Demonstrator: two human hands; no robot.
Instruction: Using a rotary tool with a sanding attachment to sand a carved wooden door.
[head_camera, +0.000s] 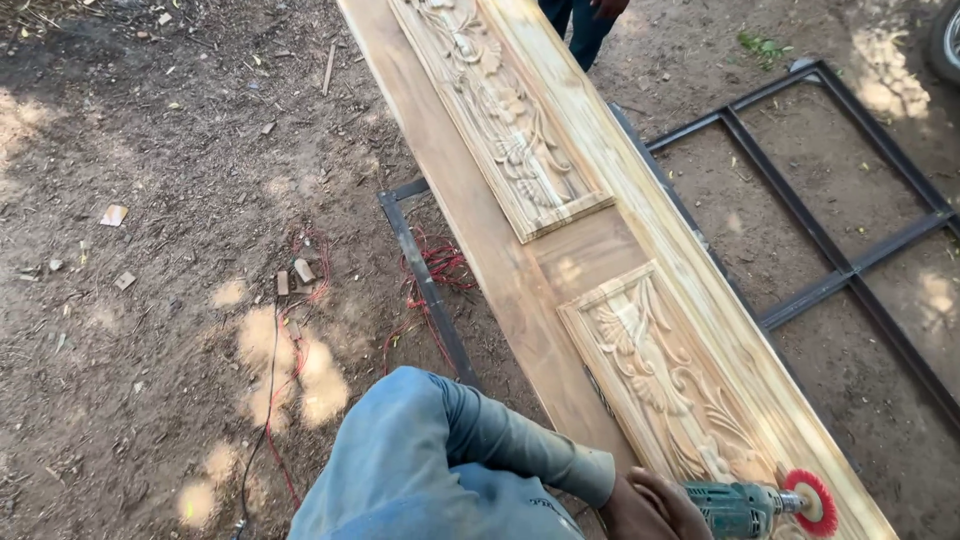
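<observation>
Dirt ground (150, 330), carved wooden door (600, 250) on metal frame (840, 270), hand (650, 505) grip holding drill (740, 508), red brush wheel (812, 502).

The person's arm enters from about six o'clock, covered in a long sleeve (440, 460) of faded, dusty blue cloth, loose and creased in broad folds. Toward four o'clock the sleeve narrows into a paler grey-green forearm section with lengthwise wrinkles, ending in a plain turned cuff (590, 478) with a lighter edge. A short strip of small dark lettering sits on the blue cloth just below the cuff, too small to make out. Beyond the cuff a bare hand (655, 508) shows, ungloved; which hand it is cannot be told.
</observation>
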